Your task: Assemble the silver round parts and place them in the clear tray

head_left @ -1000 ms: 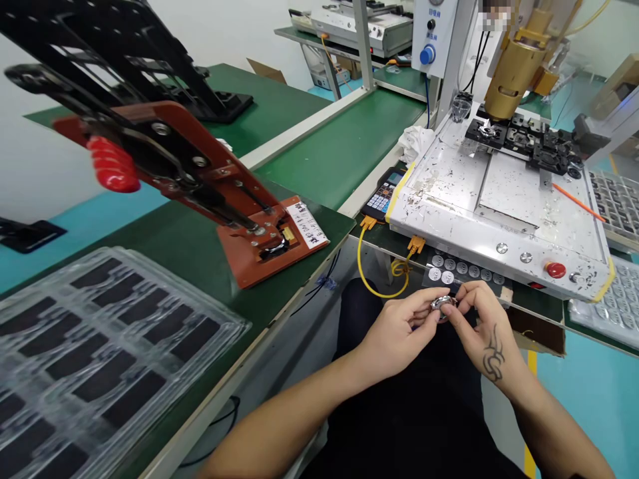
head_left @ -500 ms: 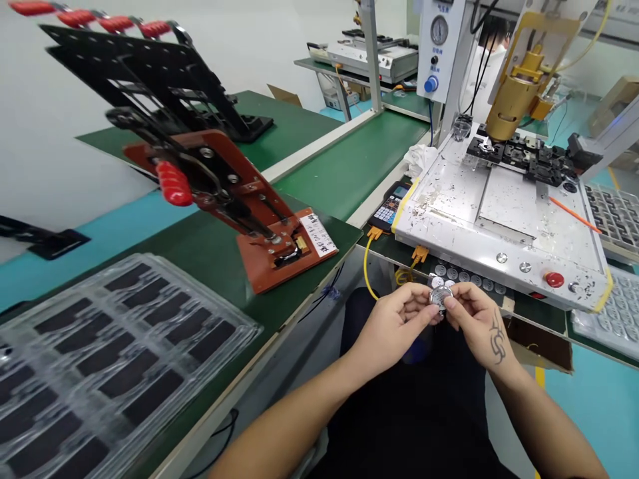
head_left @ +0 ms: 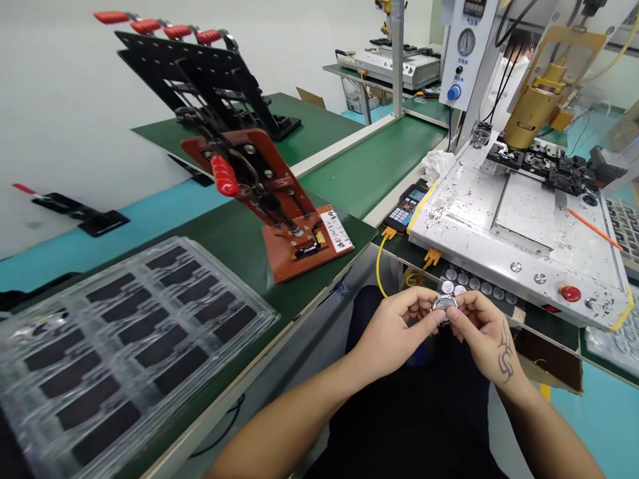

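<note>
My left hand [head_left: 397,327] and my right hand [head_left: 482,332] meet in front of me, above my lap. Both pinch a small shiny round metal part [head_left: 444,303] between their fingertips. Just beyond the hands lies a dark strip with several small round silver discs [head_left: 469,285], tucked under the front edge of the white machine bed [head_left: 514,226].
A red toggle-clamp fixture [head_left: 279,213] stands on the green bench at left, with black jigs [head_left: 210,73] behind it. A clear blister tray with dark parts [head_left: 120,339] lies at lower left. A gold dispensing head [head_left: 534,113], a keypad pendant [head_left: 407,207] and grey trays [head_left: 622,229] are at right.
The view has swung left and up, so the fixture and tray sit further right in frame. Both hands stay together on the small metal part, turning it slightly.
</note>
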`<action>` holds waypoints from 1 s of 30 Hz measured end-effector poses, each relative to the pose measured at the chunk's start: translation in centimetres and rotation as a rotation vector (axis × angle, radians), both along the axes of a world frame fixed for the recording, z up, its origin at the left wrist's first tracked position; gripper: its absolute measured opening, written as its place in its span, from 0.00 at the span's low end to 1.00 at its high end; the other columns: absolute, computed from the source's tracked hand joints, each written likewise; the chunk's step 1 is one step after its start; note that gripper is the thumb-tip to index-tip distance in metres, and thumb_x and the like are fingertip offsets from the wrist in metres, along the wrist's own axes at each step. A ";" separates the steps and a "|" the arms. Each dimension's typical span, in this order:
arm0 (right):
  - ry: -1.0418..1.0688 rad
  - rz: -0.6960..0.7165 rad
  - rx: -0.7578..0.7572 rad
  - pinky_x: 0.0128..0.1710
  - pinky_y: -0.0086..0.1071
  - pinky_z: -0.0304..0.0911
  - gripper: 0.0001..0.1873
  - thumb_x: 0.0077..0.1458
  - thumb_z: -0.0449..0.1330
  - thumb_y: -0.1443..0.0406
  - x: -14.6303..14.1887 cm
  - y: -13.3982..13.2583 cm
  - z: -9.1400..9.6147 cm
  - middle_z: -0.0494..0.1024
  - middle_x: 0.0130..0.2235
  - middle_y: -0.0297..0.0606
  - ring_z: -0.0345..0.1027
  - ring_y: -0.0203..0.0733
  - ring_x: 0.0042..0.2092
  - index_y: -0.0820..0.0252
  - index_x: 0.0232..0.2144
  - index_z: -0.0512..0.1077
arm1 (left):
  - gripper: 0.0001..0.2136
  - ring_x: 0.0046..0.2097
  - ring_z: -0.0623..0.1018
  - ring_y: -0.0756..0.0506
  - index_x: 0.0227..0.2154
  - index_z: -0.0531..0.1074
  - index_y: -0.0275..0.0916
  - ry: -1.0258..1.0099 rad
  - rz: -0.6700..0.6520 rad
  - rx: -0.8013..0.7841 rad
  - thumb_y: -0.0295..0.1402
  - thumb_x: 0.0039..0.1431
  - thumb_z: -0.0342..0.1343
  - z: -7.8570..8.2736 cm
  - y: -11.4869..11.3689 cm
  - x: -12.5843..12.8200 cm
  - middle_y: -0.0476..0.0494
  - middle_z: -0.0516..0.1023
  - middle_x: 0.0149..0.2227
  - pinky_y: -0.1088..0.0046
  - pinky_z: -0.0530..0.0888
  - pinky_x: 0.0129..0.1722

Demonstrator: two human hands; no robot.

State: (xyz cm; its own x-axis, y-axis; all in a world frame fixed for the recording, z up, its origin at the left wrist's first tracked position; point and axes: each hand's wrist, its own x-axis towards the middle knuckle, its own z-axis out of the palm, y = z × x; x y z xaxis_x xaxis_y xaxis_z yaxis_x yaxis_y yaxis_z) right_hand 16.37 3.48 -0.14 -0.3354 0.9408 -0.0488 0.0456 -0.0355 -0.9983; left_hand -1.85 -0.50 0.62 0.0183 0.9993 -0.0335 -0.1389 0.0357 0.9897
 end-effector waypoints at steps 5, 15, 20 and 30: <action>-0.014 0.002 0.006 0.26 0.29 0.66 0.19 0.62 0.70 0.47 -0.2 -0.1 -0.2 0.75 0.28 0.32 0.66 0.36 0.27 0.56 0.35 0.76 | 0.09 0.34 0.80 0.48 0.42 0.79 0.37 0.000 0.001 0.013 0.38 0.66 0.66 0.1 -0.1 -0.1 0.45 0.82 0.35 0.71 0.81 0.36; -0.119 0.204 0.315 0.34 0.34 0.74 0.24 0.68 0.67 0.60 0.9 1.2 0.1 0.79 0.38 0.35 0.74 0.40 0.34 0.50 0.63 0.70 | 0.07 0.35 0.79 0.47 0.41 0.78 0.38 0.125 0.021 0.038 0.36 0.67 0.63 0.6 0.2 -0.7 0.45 0.81 0.35 0.71 0.78 0.36; -0.342 0.390 0.801 0.44 0.40 0.77 0.22 0.70 0.64 0.63 0.0 3.5 1.7 0.81 0.46 0.42 0.78 0.46 0.43 0.48 0.63 0.73 | 0.06 0.34 0.78 0.47 0.41 0.79 0.38 0.349 0.045 0.110 0.34 0.68 0.60 2.2 -0.2 -2.2 0.45 0.82 0.34 0.72 0.76 0.35; -0.261 0.318 0.959 0.32 0.36 0.72 0.19 0.63 0.68 0.61 -5.2 7.5 2.9 0.77 0.35 0.34 0.68 0.40 0.30 0.51 0.55 0.75 | 0.18 0.34 0.76 0.43 0.24 0.72 0.43 1.200 0.532 0.876 0.41 0.71 0.54 10.6 3.2 -18.5 0.45 0.76 0.27 0.59 0.75 0.46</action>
State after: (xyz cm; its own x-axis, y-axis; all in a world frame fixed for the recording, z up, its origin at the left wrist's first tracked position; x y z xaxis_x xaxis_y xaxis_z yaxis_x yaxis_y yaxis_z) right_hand 11.14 10.97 2.76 -0.6607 0.4935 0.5656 0.1324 0.8183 -0.5594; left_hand -20.34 2.73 11.22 0.0619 0.5983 0.7989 0.9002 -0.3791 0.2141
